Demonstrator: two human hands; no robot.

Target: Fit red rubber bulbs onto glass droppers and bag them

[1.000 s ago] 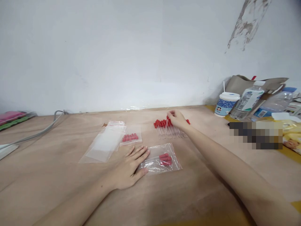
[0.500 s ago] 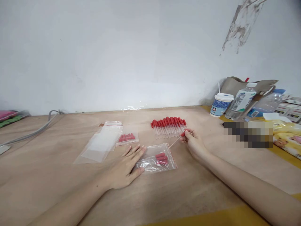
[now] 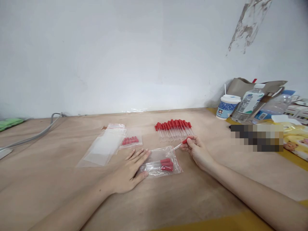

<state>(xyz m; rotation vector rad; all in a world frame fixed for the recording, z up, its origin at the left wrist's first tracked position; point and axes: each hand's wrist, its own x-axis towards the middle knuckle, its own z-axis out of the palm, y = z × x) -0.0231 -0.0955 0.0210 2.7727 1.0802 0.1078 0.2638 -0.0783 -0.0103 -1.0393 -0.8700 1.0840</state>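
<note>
My left hand (image 3: 130, 170) lies flat with fingers apart on the left end of a clear zip bag (image 3: 154, 160) that holds three red-bulbed droppers. Pinched in my right hand (image 3: 196, 150) is a single dropper (image 3: 181, 143) by its red bulb, its glass tip pointing at the bag's right corner. Just beyond lies a row of several red-bulbed droppers (image 3: 173, 129). Further left, a sealed small bag of droppers (image 3: 130, 140) rests beside a stack of empty clear bags (image 3: 106, 146).
The wooden table (image 3: 60, 186) runs to a white wall. At the right stand a paper cup with straw (image 3: 226, 106), a plastic bottle (image 3: 247, 102), a brown bag (image 3: 243, 86) and packets. A grey cable (image 3: 38, 133) and a green object (image 3: 9, 122) lie at the far left.
My right hand picked one dropper from the row and drew it back toward the bag's right corner. The left hand stayed flat on the bag.
</note>
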